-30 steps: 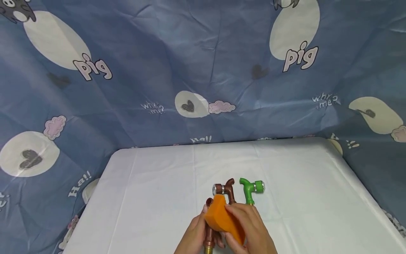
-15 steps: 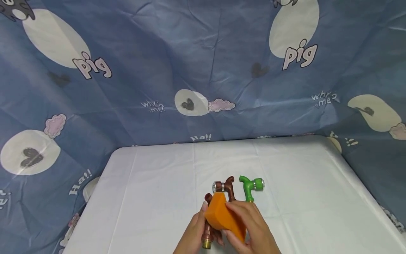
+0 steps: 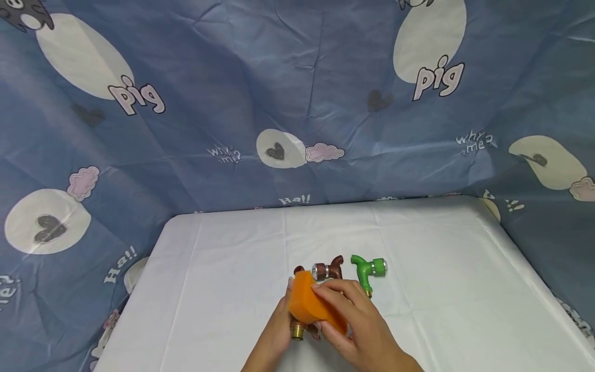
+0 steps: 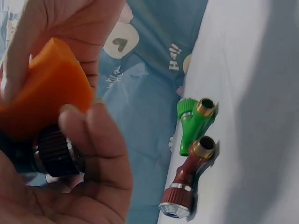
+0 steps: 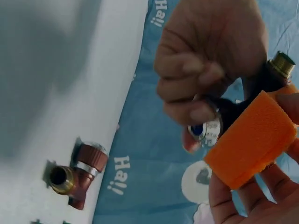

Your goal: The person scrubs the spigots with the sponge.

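Observation:
My left hand grips a brown faucet, whose brass threaded end points toward me in the head view. Its dark ribbed knob sits among the left fingers in the left wrist view. An orange sponge is pinched between the thumb and fingers of my right hand and lies against the faucet's body, covering much of it. Just beyond the hands, a second brown faucet and a green faucet lie on the table.
The table wears a white cloth. Behind it hangs a blue patterned curtain, which meets the table's far edge. The second brown faucet is partly hidden by the right hand in the head view.
Both hands, with the sponge and the held faucet, have shifted left and slightly away from me. The two faucets on the table stay in place.

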The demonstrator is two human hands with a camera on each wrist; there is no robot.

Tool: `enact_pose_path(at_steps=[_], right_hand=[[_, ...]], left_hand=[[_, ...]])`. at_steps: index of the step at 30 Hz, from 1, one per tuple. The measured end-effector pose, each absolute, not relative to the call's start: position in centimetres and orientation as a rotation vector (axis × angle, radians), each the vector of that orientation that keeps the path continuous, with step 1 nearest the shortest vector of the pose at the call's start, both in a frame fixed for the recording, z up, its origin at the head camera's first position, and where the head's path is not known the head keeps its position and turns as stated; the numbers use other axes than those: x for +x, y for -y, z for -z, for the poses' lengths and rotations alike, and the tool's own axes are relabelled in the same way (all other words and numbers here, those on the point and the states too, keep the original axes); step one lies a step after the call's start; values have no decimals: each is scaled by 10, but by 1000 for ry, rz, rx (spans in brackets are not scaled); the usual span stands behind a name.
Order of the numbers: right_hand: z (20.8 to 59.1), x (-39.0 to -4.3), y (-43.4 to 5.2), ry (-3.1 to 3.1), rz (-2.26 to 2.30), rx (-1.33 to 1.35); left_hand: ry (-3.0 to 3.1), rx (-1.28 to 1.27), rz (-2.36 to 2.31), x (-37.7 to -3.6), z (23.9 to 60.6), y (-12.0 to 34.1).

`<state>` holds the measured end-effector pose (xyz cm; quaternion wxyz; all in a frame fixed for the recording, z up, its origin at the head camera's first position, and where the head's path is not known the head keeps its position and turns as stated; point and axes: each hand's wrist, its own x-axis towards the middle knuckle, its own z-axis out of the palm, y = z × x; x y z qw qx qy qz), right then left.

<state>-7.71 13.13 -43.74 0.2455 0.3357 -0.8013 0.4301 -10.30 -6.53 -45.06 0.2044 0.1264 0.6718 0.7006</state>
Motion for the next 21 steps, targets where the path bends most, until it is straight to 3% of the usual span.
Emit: enact_pose_path(at_steps=[8, 15, 21], right_hand=[[436, -97, -130, 2338, -1199, 726], [439, -103, -131, 2379, -1273, 655], [441, -103, -140, 2392, -1344, 626]], left_hand=[[-1636, 240, -2127, -110, 451, 67], [-1753, 286, -2126, -109, 451, 72], [-2020, 140, -2076, -111, 453, 84]])
